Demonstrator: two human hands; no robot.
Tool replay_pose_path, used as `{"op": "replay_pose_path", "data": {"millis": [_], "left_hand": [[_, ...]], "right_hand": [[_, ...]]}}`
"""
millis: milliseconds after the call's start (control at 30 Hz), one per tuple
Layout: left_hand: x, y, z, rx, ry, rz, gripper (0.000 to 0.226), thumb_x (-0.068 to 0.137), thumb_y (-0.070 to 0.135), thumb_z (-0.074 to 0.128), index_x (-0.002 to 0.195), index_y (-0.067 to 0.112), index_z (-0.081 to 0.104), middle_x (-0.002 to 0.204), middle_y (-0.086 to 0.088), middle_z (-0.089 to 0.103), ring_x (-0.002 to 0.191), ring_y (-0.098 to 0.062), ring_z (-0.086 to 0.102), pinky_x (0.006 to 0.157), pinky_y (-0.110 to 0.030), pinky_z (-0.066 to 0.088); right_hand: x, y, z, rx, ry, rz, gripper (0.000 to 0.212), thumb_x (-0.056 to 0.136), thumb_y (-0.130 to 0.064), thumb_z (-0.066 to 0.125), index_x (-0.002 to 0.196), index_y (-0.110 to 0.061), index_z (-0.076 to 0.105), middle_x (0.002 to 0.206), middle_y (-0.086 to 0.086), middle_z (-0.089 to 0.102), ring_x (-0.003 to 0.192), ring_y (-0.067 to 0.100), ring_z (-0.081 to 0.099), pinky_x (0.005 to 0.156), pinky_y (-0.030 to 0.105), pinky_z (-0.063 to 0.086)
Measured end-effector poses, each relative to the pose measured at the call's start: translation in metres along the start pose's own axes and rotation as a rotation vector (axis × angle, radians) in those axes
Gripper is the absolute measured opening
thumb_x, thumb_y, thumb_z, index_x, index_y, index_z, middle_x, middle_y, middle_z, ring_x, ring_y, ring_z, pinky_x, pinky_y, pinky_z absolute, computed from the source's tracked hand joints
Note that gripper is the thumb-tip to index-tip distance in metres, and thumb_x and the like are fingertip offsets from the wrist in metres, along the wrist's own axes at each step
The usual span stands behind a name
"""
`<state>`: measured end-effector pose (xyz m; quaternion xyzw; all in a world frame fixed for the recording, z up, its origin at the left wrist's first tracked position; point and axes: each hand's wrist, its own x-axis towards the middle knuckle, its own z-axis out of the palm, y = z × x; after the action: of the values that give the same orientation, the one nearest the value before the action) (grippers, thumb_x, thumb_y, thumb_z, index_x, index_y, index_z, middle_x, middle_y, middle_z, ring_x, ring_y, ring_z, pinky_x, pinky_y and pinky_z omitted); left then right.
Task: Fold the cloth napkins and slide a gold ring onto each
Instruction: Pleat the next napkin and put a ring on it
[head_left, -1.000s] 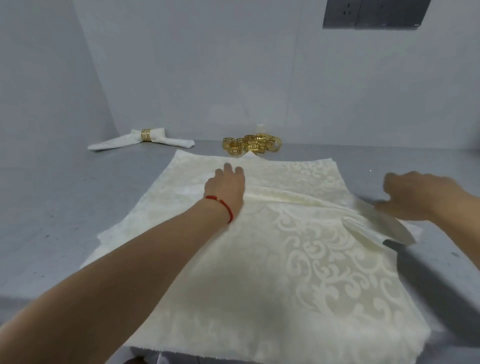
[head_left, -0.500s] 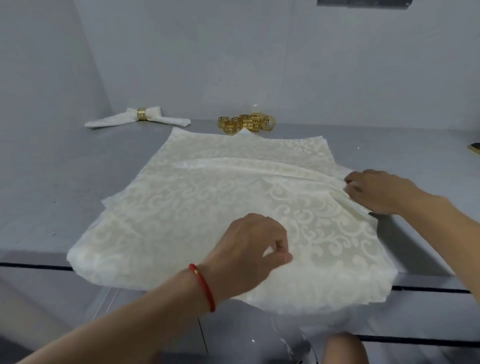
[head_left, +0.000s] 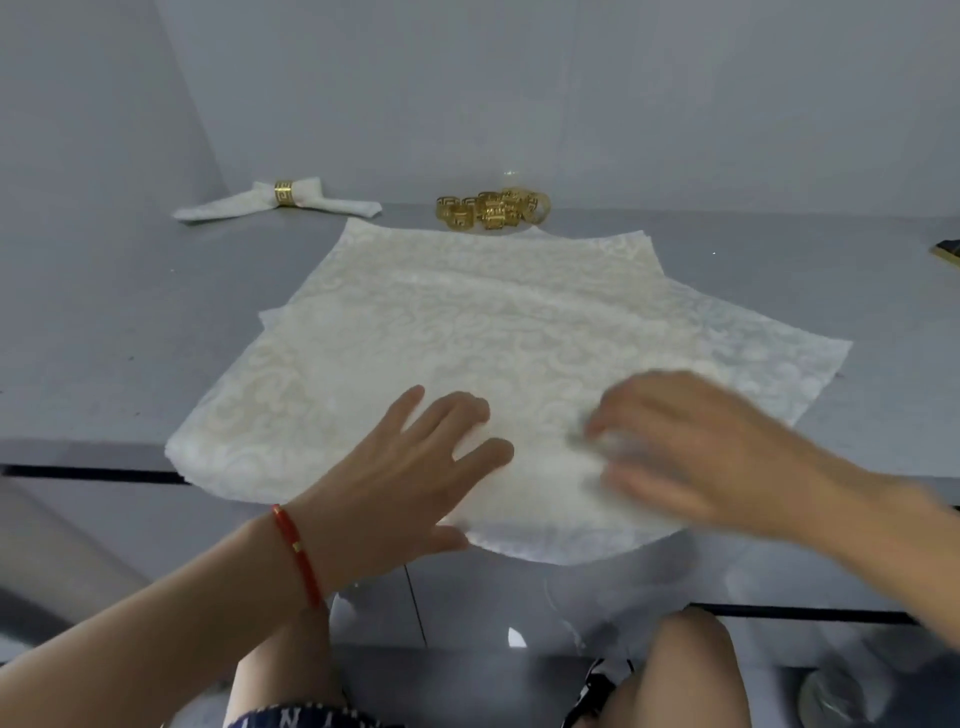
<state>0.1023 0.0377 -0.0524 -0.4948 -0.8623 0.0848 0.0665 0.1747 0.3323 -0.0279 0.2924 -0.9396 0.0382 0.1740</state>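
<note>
A stack of cream patterned cloth napkins lies spread on the grey table, its front edge hanging over the table's edge. My left hand presses flat on the top napkin near the front, fingers straight and spread. My right hand is blurred by motion just to its right, with thumb and fingers pinching a fold of the top napkin. A pile of several gold rings sits behind the stack. At the far left lies a folded napkin with a gold ring on it.
A dark object with a gold edge pokes in at the right border. Grey walls close off the table at the back and left. My knees show below the table's front edge.
My left hand has opened and come down flat on the napkin's front part. My right hand has swept from the napkin's right edge toward the front middle. The long crease across the top napkin is gone.
</note>
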Motion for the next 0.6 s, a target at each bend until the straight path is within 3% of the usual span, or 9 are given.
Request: {"op": "replay_pose_path", "data": {"millis": [67, 100, 167, 200, 267, 400, 467, 600], "left_hand": [[-0.006, 0.004, 0.01, 0.11, 0.036, -0.011, 0.081, 0.066, 0.03, 0.082, 0.136, 0.028, 0.041, 0.142, -0.014, 0.041, 0.125, -0.034, 0.045, 0.101, -0.054, 0.04], [-0.008, 0.004, 0.014, 0.152, 0.126, 0.003, 0.072, 0.071, 0.011, 0.069, 0.135, 0.028, 0.042, 0.14, -0.017, 0.044, 0.119, -0.036, 0.048, 0.096, -0.051, 0.043], [-0.013, 0.003, 0.02, 0.153, 0.293, 0.037, 0.065, 0.077, -0.009, 0.035, 0.131, 0.025, 0.048, 0.133, -0.017, 0.051, 0.11, -0.035, 0.053, 0.089, -0.047, 0.046], [-0.015, 0.002, 0.022, 0.14, 0.347, 0.062, 0.064, 0.08, -0.011, 0.027, 0.129, 0.023, 0.051, 0.131, -0.017, 0.054, 0.108, -0.034, 0.054, 0.088, -0.046, 0.046], [-0.017, 0.0, 0.025, 0.097, 0.422, 0.117, 0.051, 0.086, -0.01, 0.034, 0.122, 0.019, 0.056, 0.127, -0.015, 0.058, 0.106, -0.033, 0.056, 0.089, -0.045, 0.045], [-0.019, -0.003, 0.028, -0.059, 0.471, 0.167, 0.017, 0.092, 0.016, 0.066, 0.109, 0.017, 0.068, 0.123, -0.01, 0.062, 0.106, -0.031, 0.059, 0.089, -0.045, 0.045], [-0.018, -0.003, 0.025, -0.133, 0.459, 0.165, 0.017, 0.097, 0.03, 0.061, 0.107, 0.019, 0.07, 0.124, -0.006, 0.063, 0.109, -0.029, 0.059, 0.09, -0.045, 0.046], [-0.017, -0.003, 0.017, -0.382, 0.46, 0.074, 0.016, 0.099, 0.021, 0.057, 0.103, 0.014, 0.071, 0.113, 0.0, 0.067, 0.104, -0.023, 0.063, 0.085, -0.042, 0.048]], "right_hand": [[-0.01, -0.025, 0.017, -0.164, -0.135, -0.179, 0.055, 0.085, -0.059, 0.068, 0.126, -0.024, 0.059, 0.126, -0.003, 0.058, 0.113, 0.02, 0.057, 0.102, 0.041, 0.044], [-0.013, -0.028, 0.026, -0.258, -0.168, -0.21, 0.058, 0.08, -0.056, 0.074, 0.126, -0.023, 0.058, 0.127, -0.001, 0.057, 0.115, 0.022, 0.057, 0.104, 0.042, 0.041], [-0.018, -0.03, 0.038, -0.334, -0.074, -0.249, 0.033, 0.088, -0.028, 0.071, 0.119, -0.019, 0.063, 0.122, 0.003, 0.062, 0.112, 0.026, 0.061, 0.103, 0.043, 0.041], [-0.019, -0.029, 0.04, -0.326, 0.004, -0.275, 0.02, 0.097, -0.011, 0.057, 0.114, -0.017, 0.066, 0.118, 0.004, 0.065, 0.109, 0.026, 0.064, 0.101, 0.042, 0.044], [-0.019, -0.024, 0.041, -0.339, 0.071, -0.327, 0.037, 0.102, 0.004, 0.037, 0.105, -0.014, 0.07, 0.11, 0.005, 0.067, 0.102, 0.026, 0.066, 0.093, 0.04, 0.052], [-0.019, -0.014, 0.041, -0.221, 0.041, -0.261, 0.006, 0.095, -0.011, 0.068, 0.099, -0.014, 0.069, 0.109, 0.003, 0.064, 0.102, 0.025, 0.063, 0.084, 0.037, 0.053], [-0.018, -0.01, 0.037, -0.07, 0.033, -0.195, 0.009, 0.098, -0.026, 0.067, 0.096, -0.018, 0.071, 0.106, -0.002, 0.063, 0.1, 0.022, 0.062, 0.078, 0.036, 0.052], [-0.012, -0.009, 0.026, 0.237, -0.01, -0.033, 0.023, 0.103, -0.039, 0.059, 0.096, -0.025, 0.075, 0.104, -0.016, 0.064, 0.101, 0.007, 0.062, 0.08, 0.032, 0.052]]}}
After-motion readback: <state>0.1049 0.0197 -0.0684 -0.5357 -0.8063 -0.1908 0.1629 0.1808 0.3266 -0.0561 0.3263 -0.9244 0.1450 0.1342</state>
